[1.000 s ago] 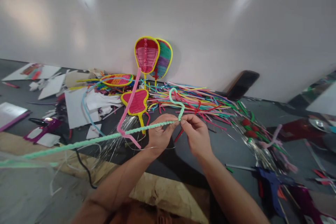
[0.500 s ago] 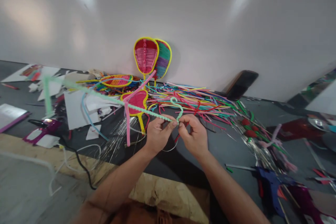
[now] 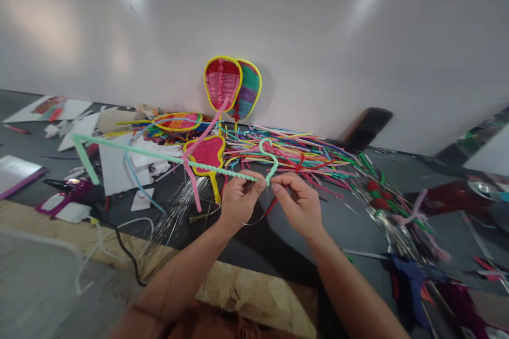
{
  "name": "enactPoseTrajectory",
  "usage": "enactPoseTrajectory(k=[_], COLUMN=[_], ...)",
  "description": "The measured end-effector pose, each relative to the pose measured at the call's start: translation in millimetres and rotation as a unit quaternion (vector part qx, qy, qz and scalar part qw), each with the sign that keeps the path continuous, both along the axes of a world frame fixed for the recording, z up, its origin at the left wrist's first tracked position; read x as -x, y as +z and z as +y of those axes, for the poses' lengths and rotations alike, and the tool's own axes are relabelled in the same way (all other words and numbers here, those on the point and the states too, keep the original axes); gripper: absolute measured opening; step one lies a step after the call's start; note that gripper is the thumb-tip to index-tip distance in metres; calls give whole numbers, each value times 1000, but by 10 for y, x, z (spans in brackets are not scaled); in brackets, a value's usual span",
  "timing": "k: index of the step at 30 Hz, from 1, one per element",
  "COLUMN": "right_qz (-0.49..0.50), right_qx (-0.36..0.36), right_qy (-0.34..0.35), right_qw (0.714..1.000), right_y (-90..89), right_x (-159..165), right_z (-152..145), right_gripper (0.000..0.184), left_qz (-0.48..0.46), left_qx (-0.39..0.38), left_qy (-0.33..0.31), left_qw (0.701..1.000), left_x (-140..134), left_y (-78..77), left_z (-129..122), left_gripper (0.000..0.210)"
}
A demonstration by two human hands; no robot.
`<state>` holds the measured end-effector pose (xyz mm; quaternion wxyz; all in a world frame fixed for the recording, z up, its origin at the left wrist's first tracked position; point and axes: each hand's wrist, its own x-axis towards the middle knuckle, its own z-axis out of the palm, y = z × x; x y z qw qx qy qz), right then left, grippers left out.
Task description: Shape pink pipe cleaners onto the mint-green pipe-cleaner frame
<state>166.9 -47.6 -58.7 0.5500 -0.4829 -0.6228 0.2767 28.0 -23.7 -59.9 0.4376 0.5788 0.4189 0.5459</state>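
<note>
My left hand (image 3: 241,196) is closed, thumb and forefinger pinching a mint-green pipe cleaner (image 3: 167,159). One long twisted stretch of it runs left to a bent end, and a wavy hook rises above my fingertips. Beside the pinched spot, my right hand (image 3: 298,200) has thumb and forefinger drawn together; what lies between them is too small to tell. A thin wire (image 3: 254,223) curves below my hands. A bent pink pipe cleaner (image 3: 193,185) crosses the long green stretch, in front of a pink, yellow-edged fan (image 3: 207,154).
Two yellow-rimmed fans (image 3: 222,82) lean on the white partition (image 3: 318,53). Behind my hands lies a heap of coloured pipe cleaners (image 3: 286,151). A phone (image 3: 368,128) stands at the right, and a blue glue gun (image 3: 409,280) lies nearer. Paper scraps (image 3: 115,164) and bundled wires (image 3: 170,217) are at left.
The long green end has swung downward at the left. The pink pipe cleaner has tilted, and my right fingertips have shifted slightly right, away from the pinched spot.
</note>
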Motion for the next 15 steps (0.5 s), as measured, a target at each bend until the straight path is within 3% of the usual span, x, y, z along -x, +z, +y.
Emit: enactPoseTrajectory(k=[7, 11, 15], right_qz=[-124, -253, -303], right_qx=[-102, -223, -272], right_qy=[-26, -49, -47], right_qw=[987, 940, 912], right_y=[56, 29, 13], right_x=[-40, -107, -113], right_z=[-8, 23, 40], right_gripper=[12, 16, 20], left_qz=[-3, 4, 18], left_qx=[-8, 0, 2], left_qy=[-17, -22, -6], left_qw=[1000, 1000, 1000], left_x=[-3, -1, 4], left_y=[-28, -32, -57], left_z=[-2, -1, 10], left_gripper=[11, 10, 10])
